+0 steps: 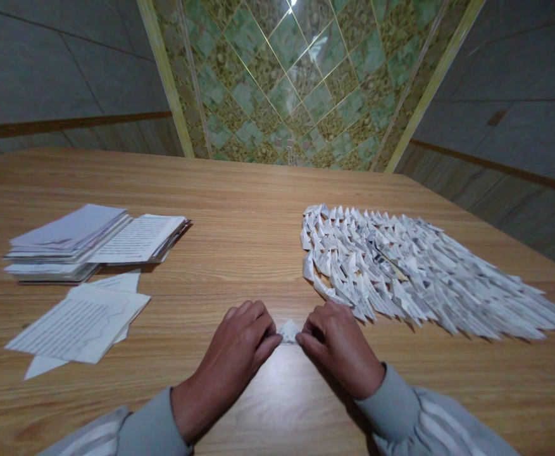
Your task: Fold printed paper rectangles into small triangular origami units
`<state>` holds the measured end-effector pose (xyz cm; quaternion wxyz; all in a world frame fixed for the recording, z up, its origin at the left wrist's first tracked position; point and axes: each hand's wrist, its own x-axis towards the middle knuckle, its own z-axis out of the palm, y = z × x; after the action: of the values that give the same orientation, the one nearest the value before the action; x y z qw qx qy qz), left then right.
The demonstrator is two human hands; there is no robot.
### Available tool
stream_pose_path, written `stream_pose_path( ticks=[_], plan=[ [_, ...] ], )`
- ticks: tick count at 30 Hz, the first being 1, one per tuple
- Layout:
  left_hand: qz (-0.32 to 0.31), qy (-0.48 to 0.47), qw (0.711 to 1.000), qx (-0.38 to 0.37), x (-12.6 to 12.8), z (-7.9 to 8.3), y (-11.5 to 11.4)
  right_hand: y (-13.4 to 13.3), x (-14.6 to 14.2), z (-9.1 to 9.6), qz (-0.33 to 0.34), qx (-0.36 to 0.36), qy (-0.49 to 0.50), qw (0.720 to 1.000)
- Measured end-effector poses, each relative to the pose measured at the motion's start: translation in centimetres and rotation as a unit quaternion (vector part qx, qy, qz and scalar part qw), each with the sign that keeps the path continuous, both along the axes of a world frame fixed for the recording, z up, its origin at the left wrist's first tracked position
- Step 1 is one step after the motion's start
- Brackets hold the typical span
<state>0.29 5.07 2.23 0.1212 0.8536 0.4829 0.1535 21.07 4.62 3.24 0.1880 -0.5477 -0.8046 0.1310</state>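
Between my two hands is a small folded paper piece [288, 330], white with dark print and peaked in the middle like a little boat. My left hand [246, 339] pinches its left end between thumb and curled fingers. On the other side, my right hand [336, 339] grips the right end the same way. Both hands are just above the wooden table, and the paper's lower edge is partly hidden by the thumbs. Just beyond my right hand spread many folded paper boats [376, 259], standing in close rows.
On the left lie a thick stack of paper sheets [68, 234], a second pile of printed sheets [139, 239] leaning against it, and loose printed sheets [80, 323] nearer me. The wooden table [230, 234] reaches back toward a green tiled wall [286, 82].
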Motion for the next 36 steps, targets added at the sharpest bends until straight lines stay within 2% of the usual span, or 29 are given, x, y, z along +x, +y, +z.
stream_pose_path(
  ticks=[6,11,13,16,18,24,31,36],
  plan=[
    [0.019,0.012,1.0,-0.008,0.2,0.1,-0.1,-0.1,-0.3,0.1,-0.015,0.0,-0.042,0.999],
    [0.021,0.002,1.0,0.015,0.3,-0.3,-0.1,-0.2,-0.4,0.1,-0.034,-0.01,-0.038,0.999],
    [-0.008,-0.015,0.999,0.038,0.3,-0.6,-0.1,-0.2,-0.4,0.0,-0.021,-0.004,-0.03,0.999],
    [-0.072,-0.029,0.994,0.076,0.2,-1.1,-0.1,-0.1,-0.5,-0.3,0.037,0.017,-0.035,0.999],
    [-0.094,-0.027,0.992,0.081,0.1,-1.2,-0.1,-0.1,-0.6,-0.5,0.063,0.029,-0.04,0.997],
    [-0.099,-0.055,0.991,0.07,-0.1,-1.3,0.0,-0.1,-0.6,-0.9,0.071,0.037,-0.03,0.996],
    [-0.103,-0.088,0.987,0.082,0.0,-1.6,0.1,-0.4,-0.7,-0.3,0.067,0.03,-0.029,0.997],
    [-0.101,-0.127,0.984,0.075,0.0,-1.5,0.2,-0.2,-0.7,-0.5,0.075,0.082,-0.012,0.994]
  ],
)
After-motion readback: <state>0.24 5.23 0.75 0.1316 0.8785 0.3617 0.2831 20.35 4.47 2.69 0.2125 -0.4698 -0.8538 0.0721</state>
